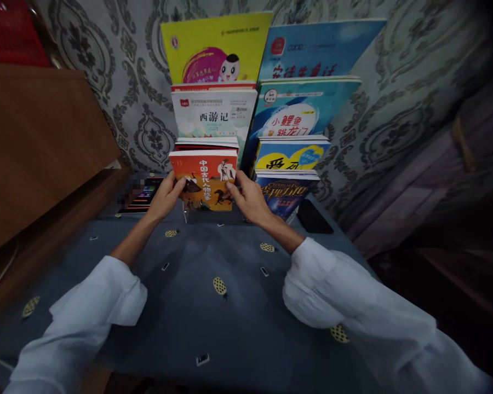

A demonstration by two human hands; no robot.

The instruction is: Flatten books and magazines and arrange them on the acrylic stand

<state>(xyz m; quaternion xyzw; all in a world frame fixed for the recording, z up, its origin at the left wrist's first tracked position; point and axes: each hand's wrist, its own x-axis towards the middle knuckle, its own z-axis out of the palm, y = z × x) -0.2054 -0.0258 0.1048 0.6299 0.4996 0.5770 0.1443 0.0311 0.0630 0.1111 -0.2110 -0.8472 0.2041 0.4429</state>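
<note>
An orange book (209,183) with a horse and white Chinese lettering stands at the front of the left column of books. My left hand (167,196) grips its left edge, thumb on the cover. Around the right edge, my right hand (250,197) is closed, thumb also on the cover. The fingers behind the book are hidden. Directly behind it rise a white book (213,115) and a tall yellow-green book (217,44). Beside my right hand, a dark blue book (285,191) fronts the right column. A clear stand leg (185,213) shows below the orange book.
In the right column stand a yellow-and-blue book (291,155), a teal book (304,109) and a tall blue book (320,46). A black flat object (314,216) lies right of them, a dark booklet (142,194) left. The blue tablecloth (181,312) meets a wooden panel (45,142) at left.
</note>
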